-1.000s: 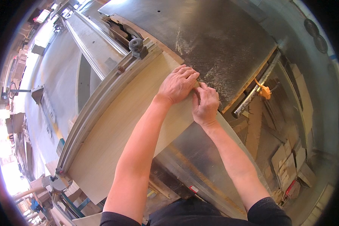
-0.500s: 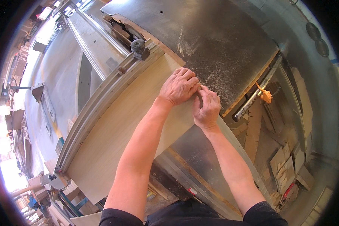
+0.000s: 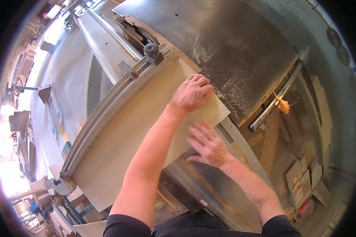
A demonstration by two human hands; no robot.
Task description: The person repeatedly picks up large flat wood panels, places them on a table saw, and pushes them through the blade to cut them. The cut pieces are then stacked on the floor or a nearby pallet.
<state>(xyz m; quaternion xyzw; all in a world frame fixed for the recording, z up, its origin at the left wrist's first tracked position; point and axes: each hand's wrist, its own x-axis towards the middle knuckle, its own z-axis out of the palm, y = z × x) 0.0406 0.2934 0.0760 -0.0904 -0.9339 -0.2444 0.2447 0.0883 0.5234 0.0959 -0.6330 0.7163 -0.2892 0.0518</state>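
Note:
A pale wood-grain board (image 3: 122,148) lies slantwise beneath my hands, its long far side along a metal fence (image 3: 106,110). My left hand (image 3: 192,93) has its fingers bent over the board's edge beside the dark machine table (image 3: 245,47); the fingertips are partly hidden. Nothing is in my right hand (image 3: 210,147), which is smeared by motion but shows its fingers spread. It hovers by the near edge of the board, above a grey metal surface. Whether it touches the board I cannot tell.
A black knob (image 3: 151,49) stands on the fence's far end. Right of the dark table runs a metal tube (image 3: 264,119) with an orange tie (image 3: 282,106) on it. Broken board offcuts (image 3: 300,179) lie heaped lower right. Two shiny rails (image 3: 101,53) stretch away at upper left.
My right hand has left the board's edge beside my left hand, moved down toward me and spread its fingers. The board's right corner is now uncovered. My left hand stays at the edge.

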